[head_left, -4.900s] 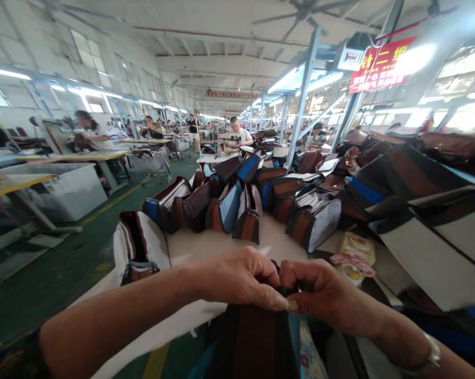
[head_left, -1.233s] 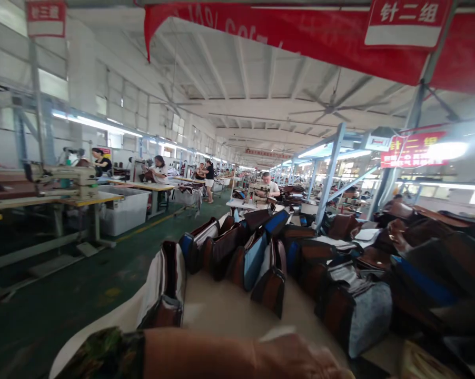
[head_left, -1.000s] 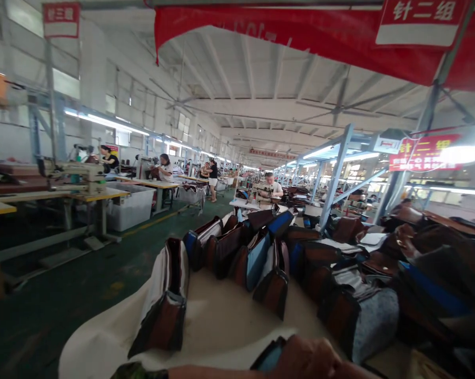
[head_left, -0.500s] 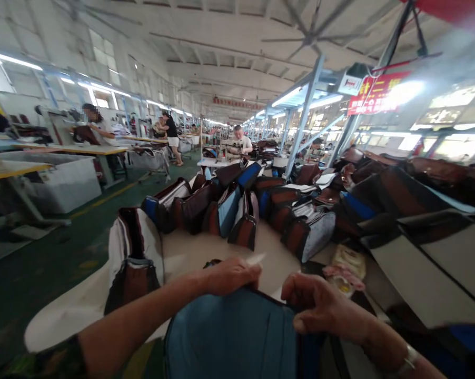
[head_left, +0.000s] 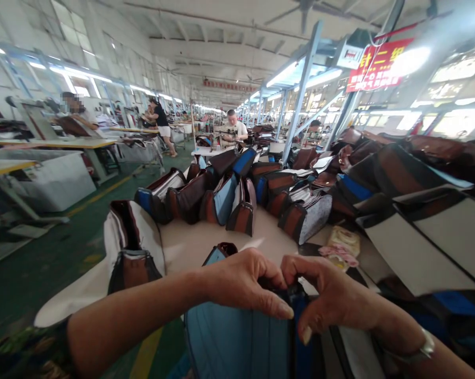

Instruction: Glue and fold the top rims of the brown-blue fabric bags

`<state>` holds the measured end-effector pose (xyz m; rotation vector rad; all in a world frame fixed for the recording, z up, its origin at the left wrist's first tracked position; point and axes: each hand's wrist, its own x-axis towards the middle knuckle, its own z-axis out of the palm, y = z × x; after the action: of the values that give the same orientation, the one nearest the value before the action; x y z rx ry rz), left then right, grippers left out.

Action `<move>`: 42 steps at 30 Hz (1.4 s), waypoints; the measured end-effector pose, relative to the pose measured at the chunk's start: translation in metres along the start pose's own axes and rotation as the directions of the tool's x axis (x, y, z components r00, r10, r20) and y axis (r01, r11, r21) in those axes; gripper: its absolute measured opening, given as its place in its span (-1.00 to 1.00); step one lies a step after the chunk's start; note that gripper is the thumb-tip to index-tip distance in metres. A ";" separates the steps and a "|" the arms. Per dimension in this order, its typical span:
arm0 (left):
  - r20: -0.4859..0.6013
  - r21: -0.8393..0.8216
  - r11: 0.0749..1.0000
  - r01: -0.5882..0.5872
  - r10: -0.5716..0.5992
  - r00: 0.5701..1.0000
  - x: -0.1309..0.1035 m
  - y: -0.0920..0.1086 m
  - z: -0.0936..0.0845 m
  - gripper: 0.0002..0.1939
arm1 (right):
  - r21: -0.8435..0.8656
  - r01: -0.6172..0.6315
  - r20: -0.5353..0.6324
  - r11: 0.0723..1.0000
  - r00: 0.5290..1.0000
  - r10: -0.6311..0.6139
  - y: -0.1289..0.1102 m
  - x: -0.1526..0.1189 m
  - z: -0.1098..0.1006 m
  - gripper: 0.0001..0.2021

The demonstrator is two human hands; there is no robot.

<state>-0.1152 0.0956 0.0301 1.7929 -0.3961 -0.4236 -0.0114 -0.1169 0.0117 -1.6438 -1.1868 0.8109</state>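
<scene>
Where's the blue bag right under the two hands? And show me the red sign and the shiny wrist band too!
Blue bag (head_left: 229,339): head view, on its light blue side panel.
Red sign (head_left: 374,67): head view, on its front.
Shiny wrist band (head_left: 428,345): head view, on its silvery outer surface.

The blue panel (head_left: 237,337) seems to be matt cloth, the bracelet (head_left: 427,344) glossy metal, and the tabletop (head_left: 194,239) smooth.

blue bag (head_left: 231,337), dark-edged, seamed, in foreground
</scene>
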 end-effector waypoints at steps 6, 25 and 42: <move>-0.016 -0.063 0.998 0.027 -0.028 0.999 0.003 0.002 0.003 -0.61 | 0.060 0.113 -0.045 0.992 0.993 -0.110 -0.003 -0.005 0.007 -0.44; -0.077 0.009 0.991 0.133 -0.132 0.988 0.007 -0.004 0.004 -0.84 | 0.250 0.086 -0.022 0.964 0.996 -0.083 0.007 0.003 0.009 -0.71; -0.161 0.345 0.937 -0.046 0.108 0.981 0.005 -0.007 0.013 -0.83 | -0.008 0.141 -0.300 0.990 0.944 -0.137 0.013 -0.009 0.030 -0.96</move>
<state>-0.1166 0.0841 0.0197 2.1245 -0.4315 -0.1401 -0.0359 -0.1183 -0.0112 -1.5860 -1.0639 0.4592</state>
